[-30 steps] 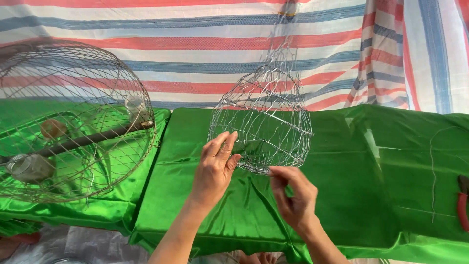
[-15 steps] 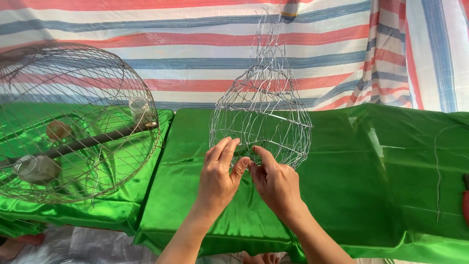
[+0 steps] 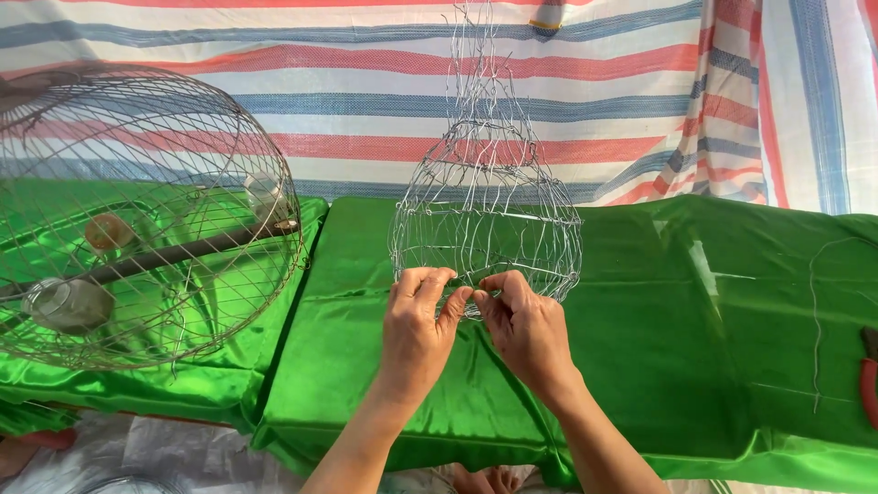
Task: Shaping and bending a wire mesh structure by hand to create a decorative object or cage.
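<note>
two hands pinch the lower rim of a hanging wire basket

a bulb-shaped wire mesh basket (image 3: 485, 206) hangs above the middle of the table, its narrow neck running up out of the top of the view. it is bare wire all round and nothing lies inside it; the green cloth and striped sheet show straight through the mesh. to the left sits a larger round wire cage (image 3: 137, 215), also of thin wire, with a dark bar (image 3: 174, 256) crossing it and several pale rounded objects (image 3: 69, 304) inside it, too blurred by the mesh to tell what they are.

the left hand (image 3: 416, 325) and the right hand (image 3: 529, 331) meet at the bottom front edge of the wire mesh basket. both are closed in a pinch: thumb and forefinger of each grip the wire at the rim, fingertips nearly touching each other. the other fingers curl in behind. whether a loose strand sits between them cannot be made out.

the table is covered with shiny green cloth (image 3: 695, 366), creased and hanging over the near edge. a thin loose wire (image 3: 814, 320) lies on it at the right, and red-handled pliers (image 3: 867, 380) sit at the far right edge, partly cut off. behind stands a tarpaulin (image 3: 366, 91) striped red, white and blue.
</note>
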